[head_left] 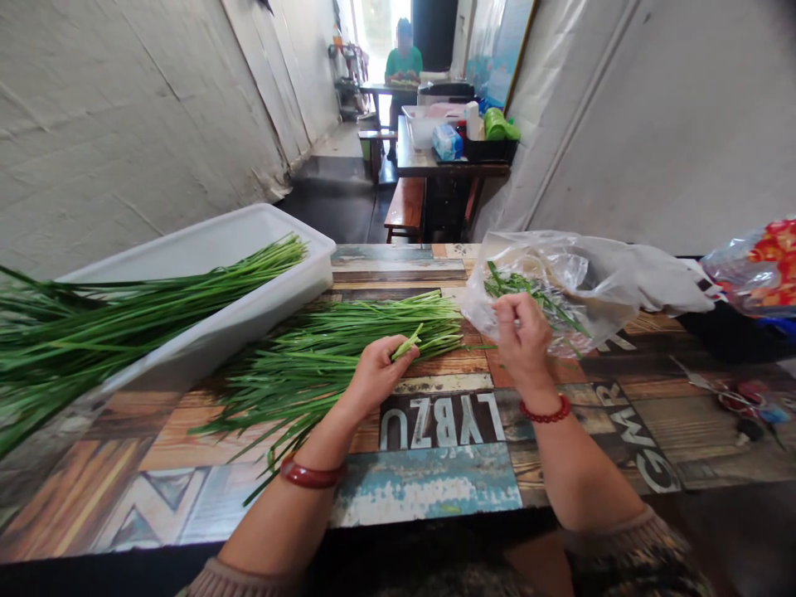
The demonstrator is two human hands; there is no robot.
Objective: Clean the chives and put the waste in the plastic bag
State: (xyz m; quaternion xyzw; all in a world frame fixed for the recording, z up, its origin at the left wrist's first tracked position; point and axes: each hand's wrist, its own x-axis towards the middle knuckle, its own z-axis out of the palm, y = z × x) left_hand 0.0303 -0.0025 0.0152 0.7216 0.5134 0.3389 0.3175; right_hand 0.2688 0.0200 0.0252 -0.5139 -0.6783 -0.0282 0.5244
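Beyond a wood-patterned table (435, 489), a narrow room ran back to a seated person in green (404, 62). From the head camera, long green stalks (336, 332) lay on the tabletop beside a white tub (327, 249), pale ends aligned, perhaps for easy picking. The left hand (379, 369) pinched a small bunch (407, 342) between thumb and fingers, tips projecting, likely to leave them reachable. The right hand (526, 336) curled, thumb against forefinger, before a clear bag (603, 274) holding green scraps (538, 294); whether it gripped anything was unclear.

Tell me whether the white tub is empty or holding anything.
Holding: the tub has long green stalks lying in it, pale ends toward the right.
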